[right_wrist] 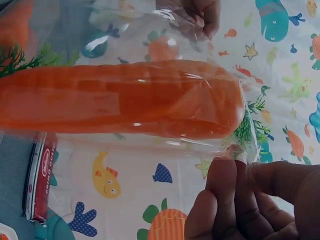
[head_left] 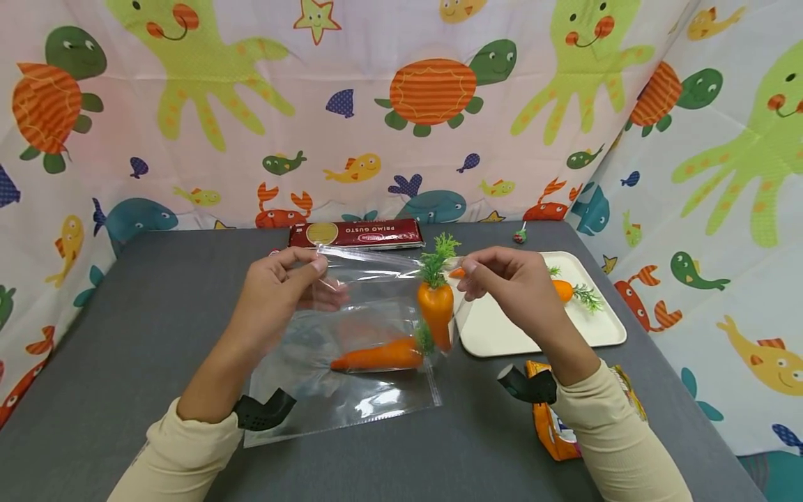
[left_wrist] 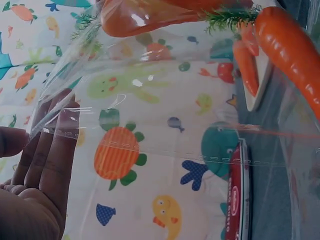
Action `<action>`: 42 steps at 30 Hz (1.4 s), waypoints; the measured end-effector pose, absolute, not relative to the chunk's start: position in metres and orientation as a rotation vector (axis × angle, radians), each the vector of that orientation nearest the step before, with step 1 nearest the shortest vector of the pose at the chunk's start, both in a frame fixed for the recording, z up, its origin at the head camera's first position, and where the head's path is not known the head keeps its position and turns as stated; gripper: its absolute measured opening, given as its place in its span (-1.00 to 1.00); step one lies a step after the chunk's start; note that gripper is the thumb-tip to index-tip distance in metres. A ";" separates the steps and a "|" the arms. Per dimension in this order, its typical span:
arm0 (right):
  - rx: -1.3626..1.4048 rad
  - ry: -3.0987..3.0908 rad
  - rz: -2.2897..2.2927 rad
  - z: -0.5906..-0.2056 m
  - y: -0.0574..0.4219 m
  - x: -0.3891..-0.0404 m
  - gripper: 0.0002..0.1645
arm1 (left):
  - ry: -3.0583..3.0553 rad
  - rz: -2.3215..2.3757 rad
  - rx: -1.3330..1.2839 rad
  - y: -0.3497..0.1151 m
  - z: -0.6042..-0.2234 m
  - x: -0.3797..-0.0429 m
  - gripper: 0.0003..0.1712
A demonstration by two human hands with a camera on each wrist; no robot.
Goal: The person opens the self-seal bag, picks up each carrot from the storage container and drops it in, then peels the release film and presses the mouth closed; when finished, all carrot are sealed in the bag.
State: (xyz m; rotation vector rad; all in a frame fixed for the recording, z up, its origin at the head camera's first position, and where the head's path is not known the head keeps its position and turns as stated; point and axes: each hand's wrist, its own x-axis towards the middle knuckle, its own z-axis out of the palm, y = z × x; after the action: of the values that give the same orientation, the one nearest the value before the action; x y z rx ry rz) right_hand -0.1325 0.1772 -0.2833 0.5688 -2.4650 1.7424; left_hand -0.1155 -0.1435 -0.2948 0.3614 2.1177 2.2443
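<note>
A clear plastic zip bag (head_left: 301,390) hangs between both hands over the table. My left hand (head_left: 272,289) pinches its top left corner between thumb and fingers, some fingers lying behind the film. My right hand (head_left: 514,286) pinches the top right corner, also seen in the right wrist view with the fingers (right_wrist: 221,180) curled at the edge. Inside the bag one toy carrot (head_left: 379,354) lies sideways low down. A second toy carrot (head_left: 436,307) stands upright at the right side, green top up by the bag's mouth; its body fills the right wrist view behind film.
A cream tray (head_left: 495,335) with more toy carrots (head_left: 562,290) stands at the right, partly behind my right hand. An orange snack packet (head_left: 552,432) lies under the right forearm. At the back are a dark red Primo Gusto packet (head_left: 357,233) and a small lollipop (head_left: 520,236).
</note>
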 end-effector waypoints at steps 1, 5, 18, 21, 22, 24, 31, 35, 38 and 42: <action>0.574 -2.477 1.746 -0.284 0.177 -0.133 -0.73 | 2.103 2.248 0.359 -0.144 -0.296 -0.116 -0.73; 0.595 -2.500 1.758 -0.286 0.178 -0.134 -0.73 | 2.090 2.246 0.368 -0.144 -0.298 -0.117 -0.75; 0.504 -2.553 1.757 -0.295 0.177 -0.138 -0.72 | 2.036 2.248 0.340 -0.142 -0.304 -0.117 -0.76; 0.485 -2.481 1.756 -0.293 0.176 -0.137 -0.69 | 2.073 2.271 0.364 -0.139 -0.301 -0.116 -0.73; 0.485 -2.450 1.761 -0.292 0.176 -0.137 -0.69 | 2.093 2.276 0.373 -0.138 -0.300 -0.115 -0.72; 0.500 -2.390 1.774 -0.290 0.176 -0.136 -0.69 | 2.119 2.292 0.397 -0.136 -0.298 -0.114 -0.71; 0.509 -2.339 1.794 -0.286 0.179 -0.135 -0.70 | 2.166 2.304 0.421 -0.134 -0.292 -0.113 -0.70; 0.504 -2.365 1.785 -0.286 0.179 -0.135 -0.69 | 2.169 2.284 0.365 -0.135 -0.291 -0.115 -0.71; 0.513 -2.330 1.781 -0.285 0.178 -0.136 -0.71 | 2.138 2.290 0.325 -0.134 -0.291 -0.119 -0.73; 0.562 -2.240 1.767 -0.285 0.177 -0.134 -0.76 | 2.092 2.342 0.347 -0.132 -0.289 -0.121 -0.80</action>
State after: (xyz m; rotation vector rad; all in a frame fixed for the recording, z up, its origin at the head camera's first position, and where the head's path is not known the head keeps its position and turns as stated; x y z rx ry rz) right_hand -0.1345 0.1774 -0.2847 0.5623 -2.2398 1.7675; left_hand -0.1212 -0.1320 -0.2892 0.3467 2.0915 2.3417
